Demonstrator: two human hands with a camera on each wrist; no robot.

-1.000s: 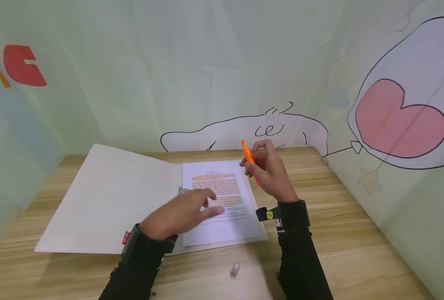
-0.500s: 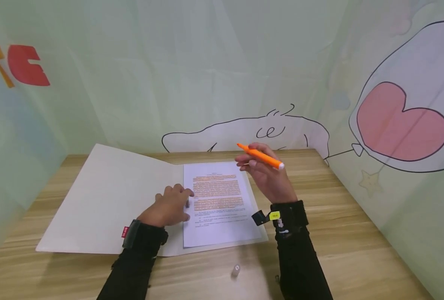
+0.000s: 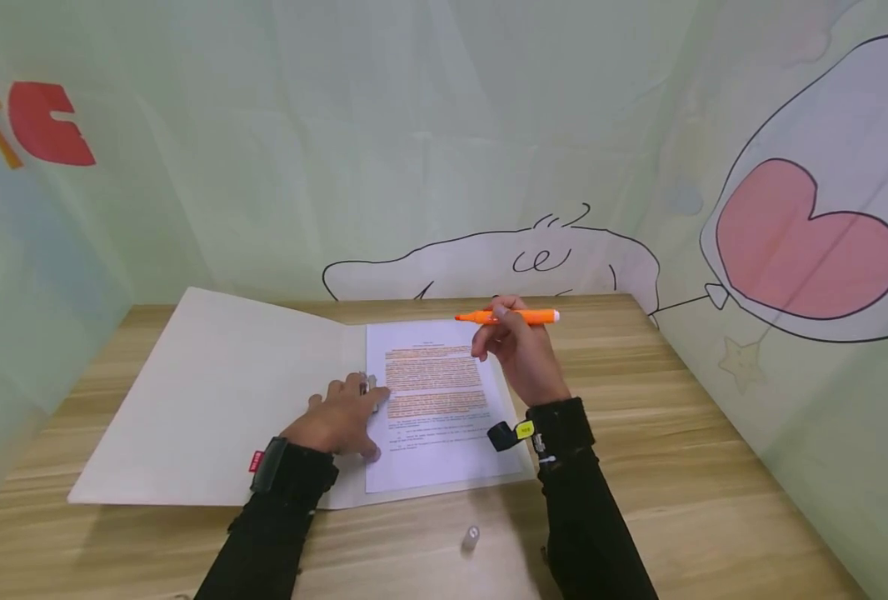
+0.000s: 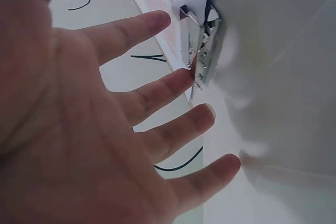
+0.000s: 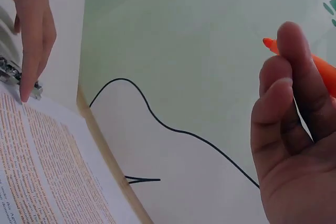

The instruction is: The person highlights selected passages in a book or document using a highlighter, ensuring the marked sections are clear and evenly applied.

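An orange highlighter (image 3: 540, 317) is held between the thumb and fingers of my right hand (image 3: 528, 358), above the upper right corner of the printed sheet (image 3: 444, 468). It lies nearly level, uncapped tip to the left. Orange marking covers the upper paragraphs; the lower lines are plain. My left hand (image 3: 333, 421) rests spread at the sheet's left edge, over the inner fold of the white folder (image 3: 219, 408). In the left wrist view its straight fingers reach beside the metal clip (image 4: 205, 45) at the paper's edge. The right wrist view shows the index fingertip at the printed page.
A small pale cap (image 3: 471, 537) stands on the wooden table (image 3: 684, 500) in front of the folder. The folder's cover lies opened out to the left, with a red tag (image 3: 256, 461) at its edge. Cloth walls (image 3: 444, 150) with drawings enclose the back and sides.
My left hand has moved left from over the text to the sheet's clipped edge. The highlighter has turned in my right hand from steep to nearly level, and that hand has shifted slightly left.
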